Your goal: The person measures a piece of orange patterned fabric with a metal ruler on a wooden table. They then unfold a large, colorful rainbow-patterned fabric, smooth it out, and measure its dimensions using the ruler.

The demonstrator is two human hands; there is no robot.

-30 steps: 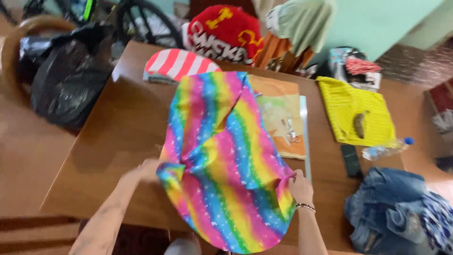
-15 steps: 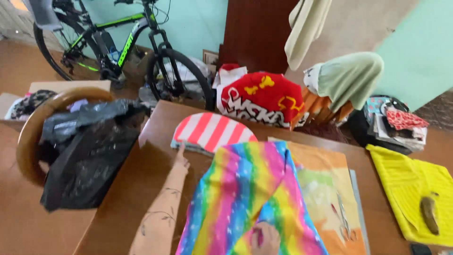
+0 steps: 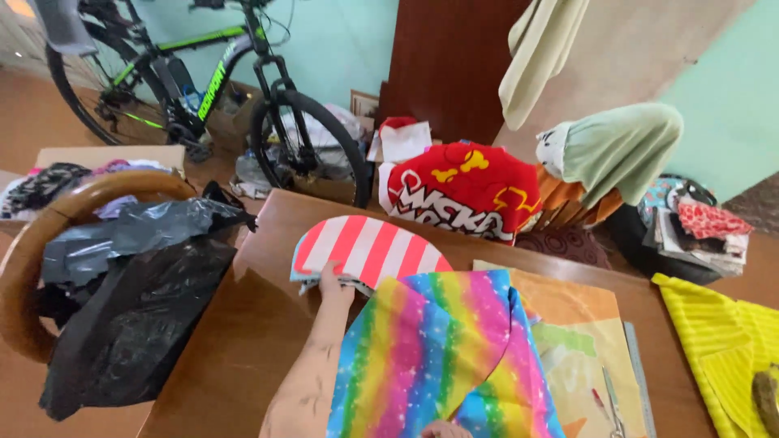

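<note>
Brown polished wood makes up the table (image 3: 243,324) that fills the lower half of the head view. Nearest, at six o'clock, a rainbow-striped cloth (image 3: 442,357) speckled with small white stars lies draped over the tabletop, one rounded flap folded over the rest. Only a sliver of the right hand (image 3: 445,429) shows at the bottom edge against this cloth, so its grip cannot be told. To the cloth's three o'clock lies an orange and green paper pattern sheet (image 3: 580,341), and beyond that a yellow ribbed fabric (image 3: 714,341) at the frame's right edge. The left hand (image 3: 334,285) reaches toward twelve o'clock, fingers laid flat and open on the near edge of a red-and-white striped piece (image 3: 365,247), domed in shape, resting on the table just beyond the rainbow cloth. At nine o'clock a black plastic bag (image 3: 130,308) slumps in a round wooden chair (image 3: 32,243). Farther off, a red printed garment (image 3: 462,191) with yellow shapes sits behind the table, a pale green cloth (image 3: 621,146) at its two o'clock. Farthest, a black and green bicycle (image 3: 203,89) leans against a turquoise wall (image 3: 341,40).
</note>
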